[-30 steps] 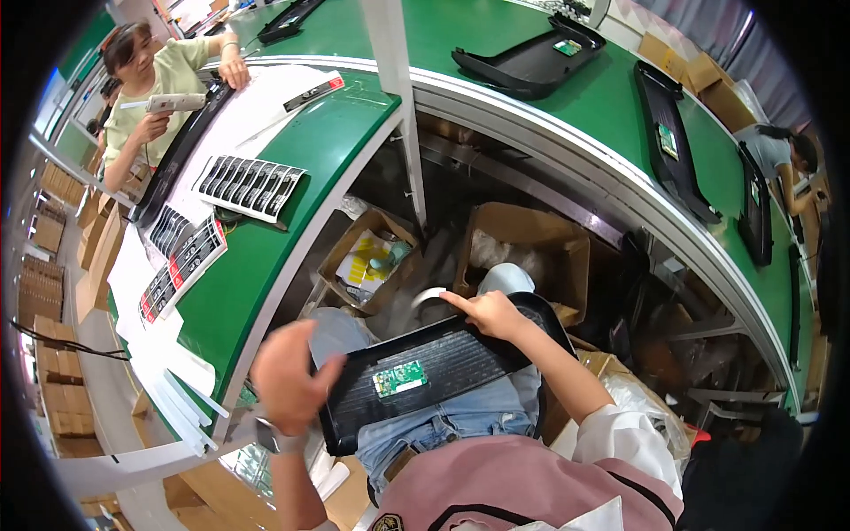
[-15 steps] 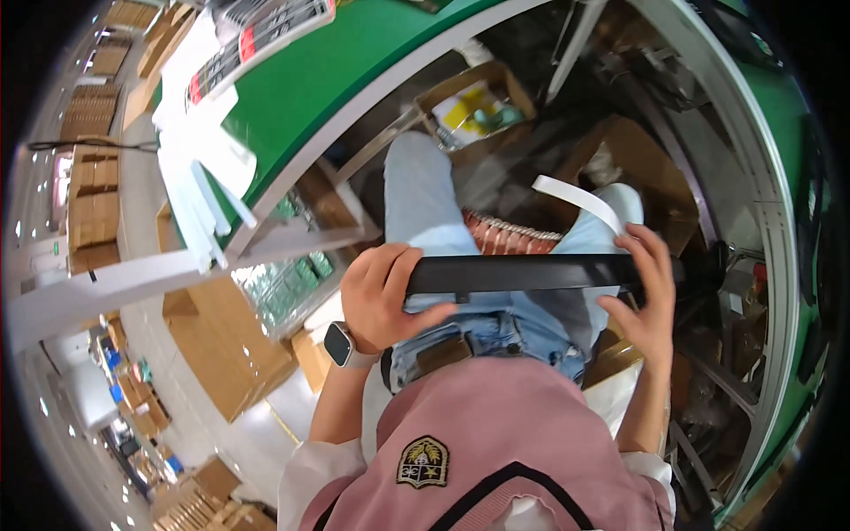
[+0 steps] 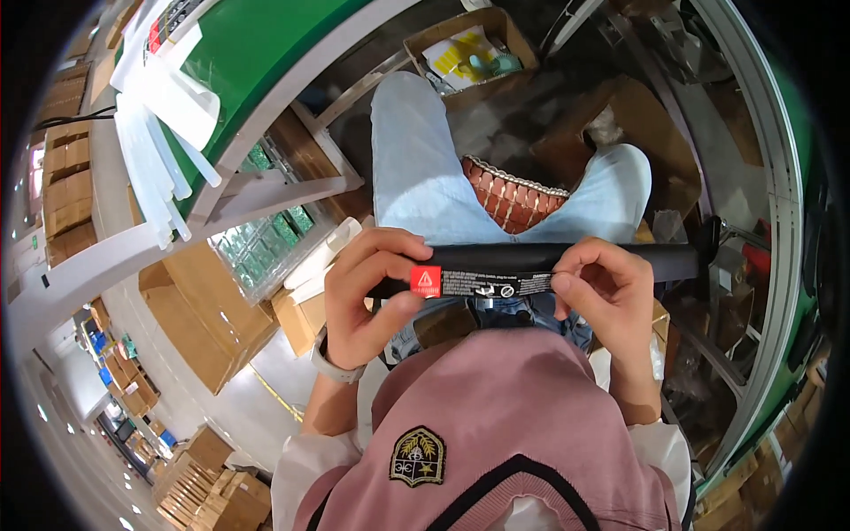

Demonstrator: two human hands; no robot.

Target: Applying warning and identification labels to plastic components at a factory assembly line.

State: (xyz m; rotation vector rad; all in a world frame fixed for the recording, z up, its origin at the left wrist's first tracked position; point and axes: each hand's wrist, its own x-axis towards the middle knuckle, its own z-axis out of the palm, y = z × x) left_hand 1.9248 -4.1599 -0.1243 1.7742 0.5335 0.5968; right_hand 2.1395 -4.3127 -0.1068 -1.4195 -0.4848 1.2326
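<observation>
A long black bar (image 3: 496, 254) lies level across my lap, in front of my waist. Along its near side runs a black label strip (image 3: 487, 280) with a red warning square at its left end. My left hand (image 3: 367, 296) is wrapped around the bar's left end, its thumb beside the red square. At the label's right end, my right hand (image 3: 606, 292) has thumb and forefinger pinched together on the strip. The bar's right end reaches past that hand. Part of its left end is hidden by my fingers.
A green-topped table (image 3: 257, 62) with a metal frame stands at the left, white strips (image 3: 155, 177) hanging over its edge. An open carton (image 3: 522, 75) sits beyond my knees. Cardboard boxes (image 3: 208, 310) and plastic-wrapped green parts (image 3: 266, 252) are at left. A reddish-brown seat (image 3: 518, 199) shows between my legs.
The white strip that curled up by my right hand is gone from there. The label now lies along the bar. My right hand has moved left and closed into a pinch.
</observation>
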